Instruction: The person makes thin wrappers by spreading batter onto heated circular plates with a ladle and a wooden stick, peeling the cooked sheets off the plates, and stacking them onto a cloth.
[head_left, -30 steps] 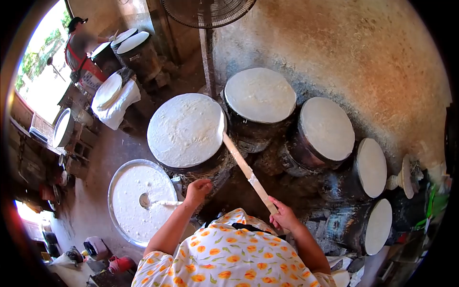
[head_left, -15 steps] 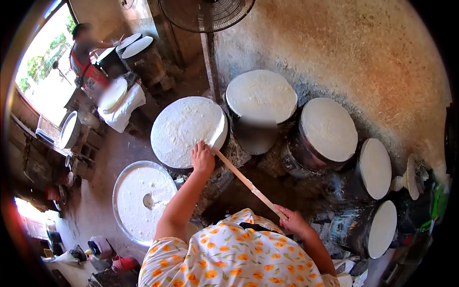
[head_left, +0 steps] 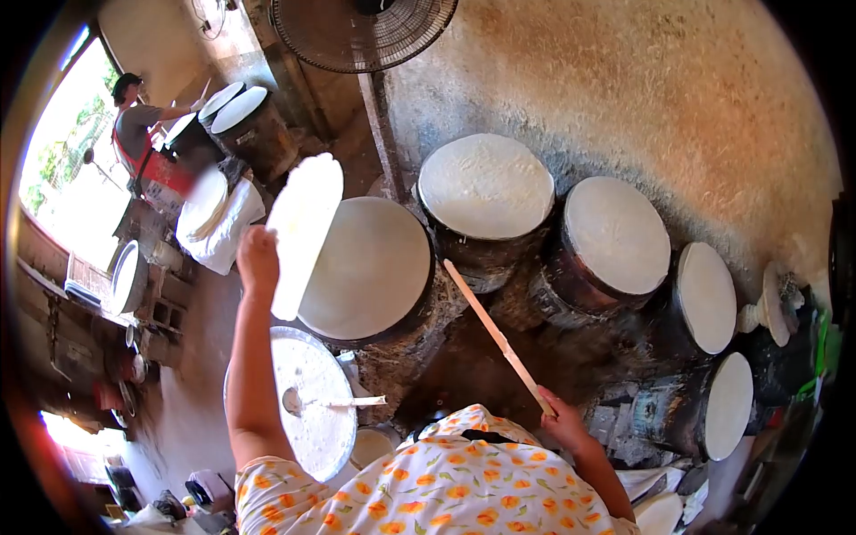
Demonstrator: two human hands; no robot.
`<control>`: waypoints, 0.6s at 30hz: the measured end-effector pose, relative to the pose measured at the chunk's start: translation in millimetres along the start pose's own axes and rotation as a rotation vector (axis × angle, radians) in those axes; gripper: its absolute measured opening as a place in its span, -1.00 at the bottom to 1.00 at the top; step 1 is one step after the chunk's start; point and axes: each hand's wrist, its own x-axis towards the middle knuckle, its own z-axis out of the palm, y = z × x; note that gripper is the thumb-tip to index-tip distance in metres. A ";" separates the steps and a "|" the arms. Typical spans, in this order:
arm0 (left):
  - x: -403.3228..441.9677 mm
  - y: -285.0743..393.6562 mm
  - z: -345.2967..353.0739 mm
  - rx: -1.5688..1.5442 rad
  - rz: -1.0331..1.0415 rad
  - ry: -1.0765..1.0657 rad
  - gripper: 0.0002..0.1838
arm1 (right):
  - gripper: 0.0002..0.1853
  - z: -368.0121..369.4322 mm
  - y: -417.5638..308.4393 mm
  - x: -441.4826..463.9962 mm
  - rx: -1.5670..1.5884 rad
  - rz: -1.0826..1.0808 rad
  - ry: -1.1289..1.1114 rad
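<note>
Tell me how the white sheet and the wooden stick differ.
The white sheet is broad; the wooden stick is narrow. The sheet is white, the stick light brown. The left hand holds the sheet by its edge; the right hand holds the stick near one end. Both are held in bare hands.

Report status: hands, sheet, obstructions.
Left hand raised, gripping white sheet. Right hand holding stick. Sheet partly hides drum; contact unclear. No obstruction seen.

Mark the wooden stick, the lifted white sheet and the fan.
Wooden stick [head_left: 496, 333]: head view, midway along its shaft.
Lifted white sheet [head_left: 306, 230]: head view, middle of its visible face.
Fan [head_left: 364, 36]: head view, on its round grille.
</note>
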 end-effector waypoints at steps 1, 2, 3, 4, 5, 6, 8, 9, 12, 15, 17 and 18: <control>15.3 1.4 -12.5 0.010 0.014 -0.039 -0.88 | -0.33 2.2 -8.6 -4.7 0.017 0.027 0.007; 31.0 5.4 -26.1 0.019 0.030 -0.079 -0.86 | -0.33 5.4 -14.4 -7.5 0.035 0.056 0.016; 42.7 12.2 -34.6 -0.007 0.051 -0.060 -0.84 | -0.33 11.0 -14.8 -10.6 0.042 0.064 0.023; 53.6 13.5 -38.7 -0.011 0.088 -0.056 -0.84 | -0.33 18.4 -12.9 -16.9 0.063 0.097 0.051; 63.4 15.4 -42.5 -0.010 0.121 -0.058 -0.85 | -0.33 24.6 -11.5 -22.0 0.085 0.130 0.078; 72.4 18.6 -48.0 -0.008 0.155 -0.060 -0.86 | -0.33 28.8 -11.0 -25.7 0.094 0.139 0.082; 85.4 39.6 -63.3 0.028 0.205 -0.045 -0.87 | -0.34 35.5 -9.5 -38.6 0.076 0.301 0.057; 87.8 55.3 -73.2 0.013 0.223 -0.069 -0.87 | -0.34 38.4 -10.0 -44.3 0.083 0.310 0.066; 74.9 93.6 -86.9 0.094 0.395 -0.184 -0.90 | -0.36 48.3 -1.5 -60.2 0.090 0.304 0.159; 39.5 126.5 -72.5 0.065 0.601 -0.338 -0.92 | -0.38 60.8 49.7 -86.0 -0.026 0.160 0.271; 4.6 166.2 -67.0 -0.081 0.746 -0.379 -0.89 | -0.38 59.7 48.6 -107.8 0.070 0.385 0.255; -10.3 199.5 -77.3 -0.114 0.824 -0.493 -0.87 | -0.38 55.5 46.2 -122.7 0.099 0.444 0.286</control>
